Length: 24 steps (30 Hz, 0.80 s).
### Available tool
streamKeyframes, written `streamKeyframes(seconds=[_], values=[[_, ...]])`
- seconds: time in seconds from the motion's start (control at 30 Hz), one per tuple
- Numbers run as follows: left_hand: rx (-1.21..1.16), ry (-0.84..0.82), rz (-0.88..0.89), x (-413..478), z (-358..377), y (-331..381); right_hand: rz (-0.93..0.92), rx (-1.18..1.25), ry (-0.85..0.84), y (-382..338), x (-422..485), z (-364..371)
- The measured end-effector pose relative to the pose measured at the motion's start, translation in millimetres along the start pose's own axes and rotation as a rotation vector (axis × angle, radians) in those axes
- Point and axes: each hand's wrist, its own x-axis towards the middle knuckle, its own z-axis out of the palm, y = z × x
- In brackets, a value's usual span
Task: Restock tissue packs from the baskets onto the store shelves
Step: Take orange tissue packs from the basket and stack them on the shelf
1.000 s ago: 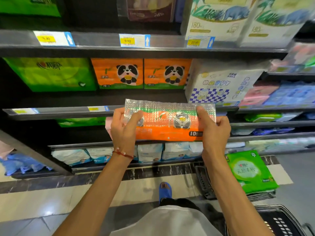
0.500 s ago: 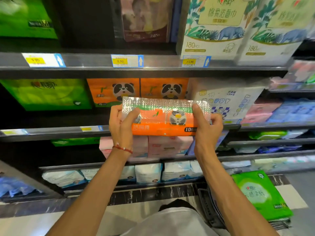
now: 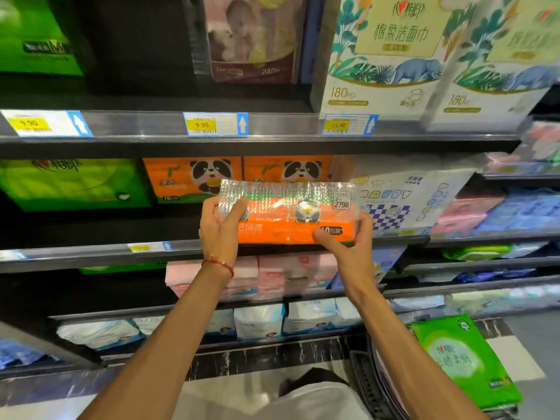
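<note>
Nearest the viewer, low on the right, a dark basket (image 3: 362, 374) stands on the floor with a green tissue pack (image 3: 463, 362) lying in it, well apart from both hands.

Above it, both arms reach forward. The left hand (image 3: 219, 228) grips the left short end of the orange panda tissue pack (image 3: 291, 221), thumb laid across the glossy front and fingers hidden behind. The right hand (image 3: 348, 250) grips the lower right corner, thumb pressed along the front bottom edge and fingers out of sight at the back. Both hands are clamped on the pack; neither is free.

The pack is carried in the air. Its long axis runs left to right, parallel to the shelf rail (image 3: 91, 253), and its printed face is towards the viewer. Its bottom edge sits about level with that rail; whether it touches the rail cannot be told.

Directly beyond it, two matching shelved panda packs (image 3: 191, 180) stand upright side by side under the upper rail, which carries a 9.90 price label (image 3: 215, 124). They are flanked by a green shelved pack (image 3: 69, 183) on the left and a white chequered pack (image 3: 400, 195) on the right.

Judgement: the destination lies straight ahead of the grip, and neither hand is clearly the nearer. The pack looks already aligned with the row, so the move likely needs a forward push over the rail, with no turning.
</note>
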Motion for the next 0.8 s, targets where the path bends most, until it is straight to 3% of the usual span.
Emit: streamKeyframes(seconds=[0.2,0.27,0.6,0.8], values=[[0.18,-0.35,0.029,27.2,-21.7,-0.6,-0.059,-0.08,-0.044,-10.2,10.5,-7.7],[0.218,-0.396,0.03,27.2,-26.5,-4.9,-0.064,-0.082,-0.032,-11.8,14.4,-6.9],[0.171,-0.211,0.018,30.7,-3.1,-13.4,-0.083,-0.023,0.1,-8.8,37.3,9.7],[0.123,-0.118,-0.022,47.5,15.6,-23.0,-0.112,-0.074,-0.059,10.3,51.3,5.6]])
